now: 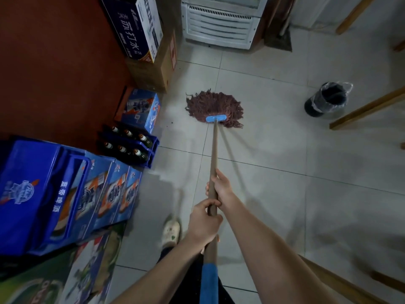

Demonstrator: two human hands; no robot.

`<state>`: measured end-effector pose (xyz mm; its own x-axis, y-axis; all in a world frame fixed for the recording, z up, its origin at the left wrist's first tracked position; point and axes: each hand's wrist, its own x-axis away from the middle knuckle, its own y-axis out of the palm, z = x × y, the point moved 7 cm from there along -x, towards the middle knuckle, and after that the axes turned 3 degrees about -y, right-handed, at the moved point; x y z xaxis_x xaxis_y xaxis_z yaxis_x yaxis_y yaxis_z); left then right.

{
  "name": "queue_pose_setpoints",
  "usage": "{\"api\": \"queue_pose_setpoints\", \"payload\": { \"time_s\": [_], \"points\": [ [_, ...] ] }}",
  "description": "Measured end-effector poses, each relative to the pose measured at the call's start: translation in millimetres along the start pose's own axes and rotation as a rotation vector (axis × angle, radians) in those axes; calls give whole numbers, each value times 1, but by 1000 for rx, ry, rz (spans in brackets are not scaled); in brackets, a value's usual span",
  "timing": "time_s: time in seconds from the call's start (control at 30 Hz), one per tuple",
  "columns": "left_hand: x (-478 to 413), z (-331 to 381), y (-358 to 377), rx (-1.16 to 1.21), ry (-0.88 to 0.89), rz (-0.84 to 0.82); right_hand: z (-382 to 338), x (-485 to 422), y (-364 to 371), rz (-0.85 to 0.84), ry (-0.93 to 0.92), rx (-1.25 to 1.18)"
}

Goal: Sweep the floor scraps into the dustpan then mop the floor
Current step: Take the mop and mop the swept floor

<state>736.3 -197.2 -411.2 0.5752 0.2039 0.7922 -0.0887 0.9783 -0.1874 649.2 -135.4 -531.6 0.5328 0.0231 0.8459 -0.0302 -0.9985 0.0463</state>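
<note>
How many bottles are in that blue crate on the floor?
6 bottles show in the blue crate: three in the back row, three in the front row. More may be hidden.

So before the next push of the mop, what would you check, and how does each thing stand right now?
1. Grip: left hand and right hand both closed on the handle. Ok.
2. Mop head flat on the floor. Ok.
3. Path ahead: bare tile up to the white cabinet. Ok.
4. Scraps: small dark specks lie left of the mop head, so the sweeping looks unfinished. Not ok.
5. Left side: bottle crate and boxes stand close to the stroke. Ok, with care.
6. Bin to the right, apart from the mop. Ok.
7. Whether the mop is wet: cannot tell.
</note>
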Motion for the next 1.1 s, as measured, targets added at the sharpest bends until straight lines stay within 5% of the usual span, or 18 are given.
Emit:
{"api": "queue_pose_setpoints", "payload": {
  "time_s": [0.53,1.1],
  "points": [
    [-64,15,-22,-156,35,-12,-26,-42,26,-23,0,-7],
    [75,-174,-146,-574,65,-204,197,115,95,42,133,-271]
  ]
}}
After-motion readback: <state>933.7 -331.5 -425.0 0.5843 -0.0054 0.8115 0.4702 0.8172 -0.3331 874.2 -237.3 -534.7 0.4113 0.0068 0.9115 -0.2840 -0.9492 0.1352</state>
